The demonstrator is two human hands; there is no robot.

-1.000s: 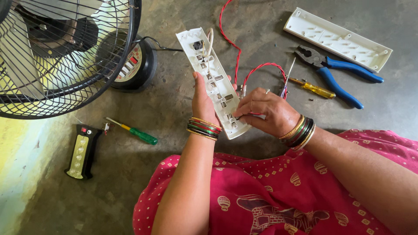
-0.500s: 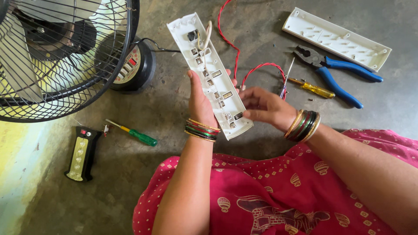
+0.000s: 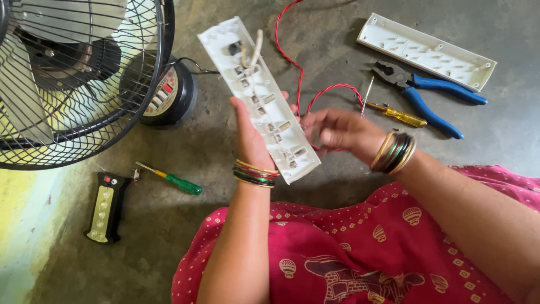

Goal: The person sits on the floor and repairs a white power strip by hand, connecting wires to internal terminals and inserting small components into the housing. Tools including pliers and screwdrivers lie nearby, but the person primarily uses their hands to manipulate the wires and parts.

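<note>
Head camera, looking down: opened white power-strip base (image 3: 261,98) raised above the concrete floor (image 3: 315,34), cradled from behind in left hand (image 3: 250,138), fingers clasping its lower half, forearm upright. Right hand (image 3: 337,128) just beside the strip's right edge, fingers loosely curled, blurred, red wire (image 3: 332,89) looping behind; grip on anything unclear.

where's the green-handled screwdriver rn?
Head view, lower left: the green-handled screwdriver lies on the floor between the black remote-like device and the left hand, below the fan.
</note>
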